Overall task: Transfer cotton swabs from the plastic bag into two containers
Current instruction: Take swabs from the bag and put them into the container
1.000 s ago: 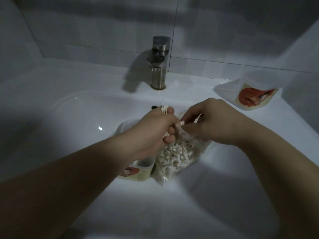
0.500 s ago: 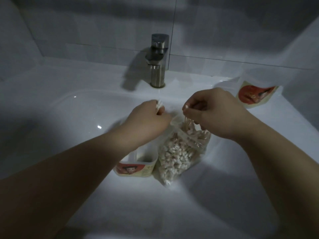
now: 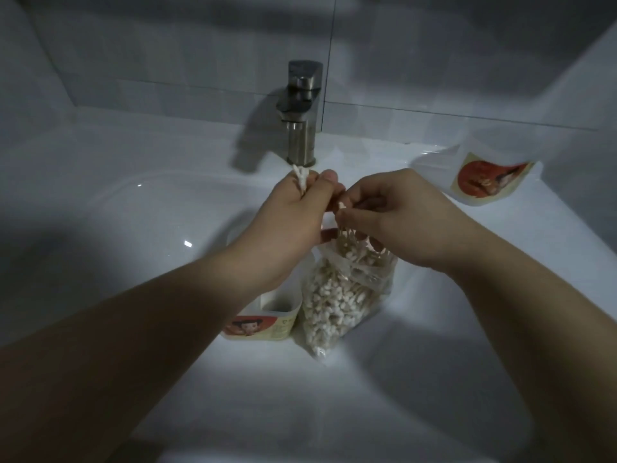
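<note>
A clear plastic bag [image 3: 337, 302] packed with white cotton swabs stands in the sink basin. My left hand [image 3: 293, 215] is closed around a small bunch of cotton swabs [image 3: 300, 177] whose tips stick out above the fist. My right hand [image 3: 394, 215] pinches a few swabs [image 3: 342, 208] at the bag's open mouth, right beside the left hand. A clear container with a red and yellow label [image 3: 267, 320] stands to the left of the bag, partly hidden under my left wrist. A second labelled container [image 3: 480, 178] lies on the counter at the back right.
A steel faucet [image 3: 302, 108] rises just behind my hands. The white sink basin [image 3: 140, 228] surrounds the bag and the near container. Grey tiled wall closes the back and left side. The scene is dim outside the lit centre.
My hands have come together again over the bag's mouth. The right hand has pulled a few swabs up out of the bag toward the left hand's bunch.
</note>
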The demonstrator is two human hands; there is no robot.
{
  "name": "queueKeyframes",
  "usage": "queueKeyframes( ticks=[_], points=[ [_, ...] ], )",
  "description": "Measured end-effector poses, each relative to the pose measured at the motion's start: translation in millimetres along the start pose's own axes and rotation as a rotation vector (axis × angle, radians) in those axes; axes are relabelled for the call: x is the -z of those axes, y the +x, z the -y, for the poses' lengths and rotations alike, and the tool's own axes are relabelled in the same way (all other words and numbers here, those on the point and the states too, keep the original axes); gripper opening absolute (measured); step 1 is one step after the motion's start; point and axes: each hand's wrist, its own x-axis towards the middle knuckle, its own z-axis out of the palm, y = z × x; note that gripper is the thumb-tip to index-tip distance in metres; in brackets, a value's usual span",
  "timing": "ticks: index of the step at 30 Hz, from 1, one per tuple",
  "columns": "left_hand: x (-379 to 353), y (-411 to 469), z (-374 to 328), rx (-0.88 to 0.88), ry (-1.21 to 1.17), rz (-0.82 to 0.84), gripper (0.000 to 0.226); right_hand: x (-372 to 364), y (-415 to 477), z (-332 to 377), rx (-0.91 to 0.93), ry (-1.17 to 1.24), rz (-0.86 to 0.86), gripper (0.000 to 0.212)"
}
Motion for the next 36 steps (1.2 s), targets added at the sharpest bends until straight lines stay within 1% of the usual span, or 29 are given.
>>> queueKeyframes(
  ticks=[2,3,5,7,10,13,16,18,21,23,26,29,31,33,36],
  points=[
    [0,-2,2,0.043,0.067,0.020,0.033,0,-1,2,0.026,0.002,-0.019,0.010],
    [1,-2,3,0.058,0.123,0.021,0.033,0,-1,2,0.038,0.004,-0.041,0.009],
    [2,-3,6,0.060,0.242,0.023,0.032,2,-2,3,0.057,0.028,-0.095,0.009],
    [3,-3,7,0.048,0.311,0.062,0.036,2,-2,2,0.054,0.086,-0.124,0.009],
    [4,-5,6,0.037,0.360,0.130,0.040,1,-2,1,0.045,0.104,-0.094,0.005],
    [5,-6,8,0.057,0.386,0.126,0.032,1,0,-3,0.007,0.068,-0.089,0.007],
    [3,-3,12,0.087,0.332,0.113,0.023,7,1,-4,-0.038,-0.021,-0.058,0.011],
    [4,0,15,0.106,0.322,0.069,0.024,9,0,-4,-0.056,-0.074,0.008,0.015],
    [5,3,18,0.131,0.292,0.014,0.026,6,-2,-2,-0.073,-0.142,0.086,0.014],
    [6,4,19,0.148,0.238,-0.015,0.025,6,-2,-2,-0.083,-0.133,0.113,0.013],
    [6,5,18,0.150,0.095,-0.091,0.026,7,-5,0,-0.070,-0.086,0.190,0.011],
    [5,6,12,0.139,-0.110,-0.182,0.022,7,-7,1,-0.064,-0.025,0.266,0.018],
    [6,7,7,0.144,-0.208,-0.237,0.021,6,-6,-1,-0.068,-0.053,0.271,0.022],
    [6,7,3,0.140,-0.225,-0.258,0.019,3,-5,-4,-0.085,-0.012,0.260,0.019],
    [3,6,-1,0.112,-0.209,-0.217,0.010,1,-4,-5,-0.092,0.088,0.230,0.019]
  ],
)
